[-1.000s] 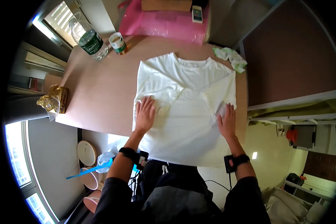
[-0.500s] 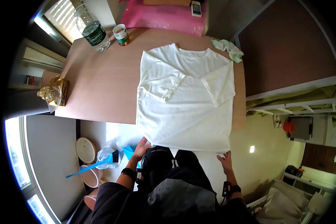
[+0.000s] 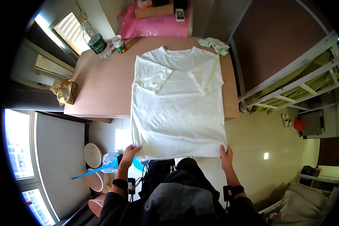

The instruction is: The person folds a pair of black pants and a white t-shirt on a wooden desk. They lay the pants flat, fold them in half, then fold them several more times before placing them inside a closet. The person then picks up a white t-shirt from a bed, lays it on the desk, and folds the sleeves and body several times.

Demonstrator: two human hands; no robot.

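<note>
A white T-shirt (image 3: 179, 113) lies spread over the table (image 3: 101, 92), its neckline toward the far edge and both sleeves folded inward on top. The lower part hangs past the table's near edge, held out taut toward me. My left hand (image 3: 130, 153) is closed on the left corner of the hem, thumb on top. At the right corner of the hem, my right hand (image 3: 226, 155) pinches the cloth, thumb on top too. The fingers beneath the fabric are hidden.
A big water bottle (image 3: 98, 42) and a paper cup (image 3: 119, 44) stand at the back left. A gold tissue pack (image 3: 65, 91) sits at the left edge. A crumpled cloth (image 3: 214, 46) lies at the far right corner. Beyond are pink wrapping (image 3: 158, 28) and a phone (image 3: 180, 15).
Both hands, loosely at the hem before, now grip its two corners. The shirt's lower part is pulled straighter and flatter, and the sleeves lie more evenly. The camera view has shifted.
</note>
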